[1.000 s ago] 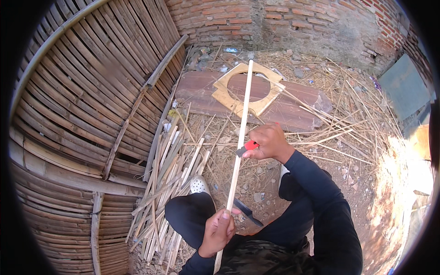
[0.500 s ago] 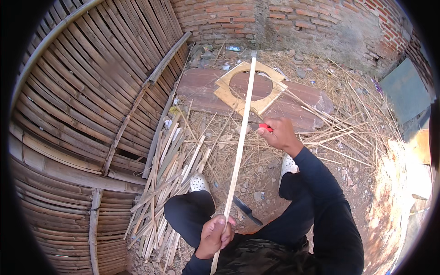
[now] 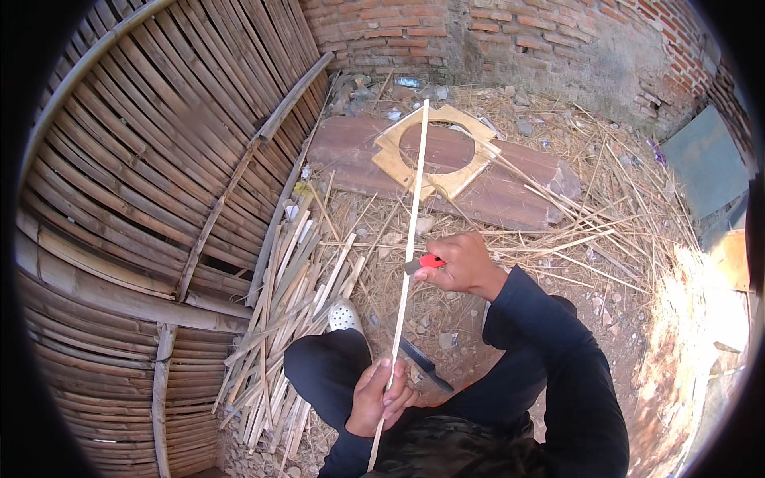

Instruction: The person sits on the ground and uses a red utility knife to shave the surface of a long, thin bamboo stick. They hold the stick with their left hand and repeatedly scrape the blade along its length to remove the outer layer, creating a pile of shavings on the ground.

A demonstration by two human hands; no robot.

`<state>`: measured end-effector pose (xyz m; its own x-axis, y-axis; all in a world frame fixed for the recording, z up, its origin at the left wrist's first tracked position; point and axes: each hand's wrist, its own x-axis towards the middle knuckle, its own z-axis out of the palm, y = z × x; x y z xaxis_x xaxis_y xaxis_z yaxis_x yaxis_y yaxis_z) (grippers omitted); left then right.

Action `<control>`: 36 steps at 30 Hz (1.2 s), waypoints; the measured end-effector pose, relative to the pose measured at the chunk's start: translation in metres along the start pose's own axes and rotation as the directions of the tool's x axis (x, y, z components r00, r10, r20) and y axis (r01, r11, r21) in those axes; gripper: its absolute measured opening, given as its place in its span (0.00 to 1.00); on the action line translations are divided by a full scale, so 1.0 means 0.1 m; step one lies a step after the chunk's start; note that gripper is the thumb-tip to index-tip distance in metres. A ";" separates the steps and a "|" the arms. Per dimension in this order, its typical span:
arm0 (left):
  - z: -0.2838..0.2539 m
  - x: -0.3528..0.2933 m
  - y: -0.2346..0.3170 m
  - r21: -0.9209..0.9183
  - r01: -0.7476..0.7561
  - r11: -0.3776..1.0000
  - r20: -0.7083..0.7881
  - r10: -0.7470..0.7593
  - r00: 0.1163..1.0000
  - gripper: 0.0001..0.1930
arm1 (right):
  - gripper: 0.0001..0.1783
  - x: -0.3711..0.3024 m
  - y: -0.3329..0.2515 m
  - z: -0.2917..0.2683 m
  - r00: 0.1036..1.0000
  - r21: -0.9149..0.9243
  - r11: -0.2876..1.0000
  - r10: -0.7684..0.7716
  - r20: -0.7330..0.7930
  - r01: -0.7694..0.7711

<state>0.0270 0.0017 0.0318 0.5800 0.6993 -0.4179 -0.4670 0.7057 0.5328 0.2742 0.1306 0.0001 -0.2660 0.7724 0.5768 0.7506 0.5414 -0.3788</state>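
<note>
A long, pale bamboo strip (image 3: pixel 415 191) slants up from my lap, its far tip over a wooden board. My left hand (image 3: pixel 382 396) grips it near the lower end, fingers wrapped round it. In my right hand (image 3: pixel 466 264) is a red-handled knife (image 3: pixel 431 261), held closed in the fist. Its short grey blade lies against the strip around mid-length. Most of the handle is hidden by my fingers. On the ground between my legs, a dark, long-bladed tool (image 3: pixel 426 366) lies partly behind the strip and my left hand.
Split bamboo strips (image 3: pixel 279 334) are heaped beside my left leg, near a bamboo slat wall (image 3: pixel 135 151). Ahead, a wooden frame with a round hole (image 3: pixel 460 182) rests on a brown board (image 3: pixel 343 151). Thin strips and shavings (image 3: pixel 590 231) litter the ground before a brick wall (image 3: pixel 382 36).
My right hand and the knife have come down and left, nearer my left hand along the strip. The strip's far end has swung left and looks narrower. My left hand still grips it.
</note>
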 end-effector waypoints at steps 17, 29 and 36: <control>-0.04 -0.23 -0.08 0.226 0.049 0.973 0.053 -0.063 0.997 0.17 | 0.33 0.09 0.31 -0.18 0.985 -0.097 0.980 0.173 -0.003 -0.173; -0.20 -0.88 -0.21 0.539 0.259 0.802 0.075 -0.352 0.933 0.14 | 0.44 -0.30 2.10 -0.88 0.574 -0.076 0.597 0.720 -0.389 -0.799; -0.18 -0.34 -0.03 0.587 -0.023 0.810 -0.110 0.107 0.988 0.18 | 0.37 -0.05 0.88 -0.50 0.873 -0.053 0.876 0.482 0.077 -0.480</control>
<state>-0.0032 -0.0222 0.0309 0.4494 0.7793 -0.4367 0.0004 0.4887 0.8725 0.3719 0.1578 -0.0002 0.0831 0.9608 0.2645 0.8169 0.0863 -0.5703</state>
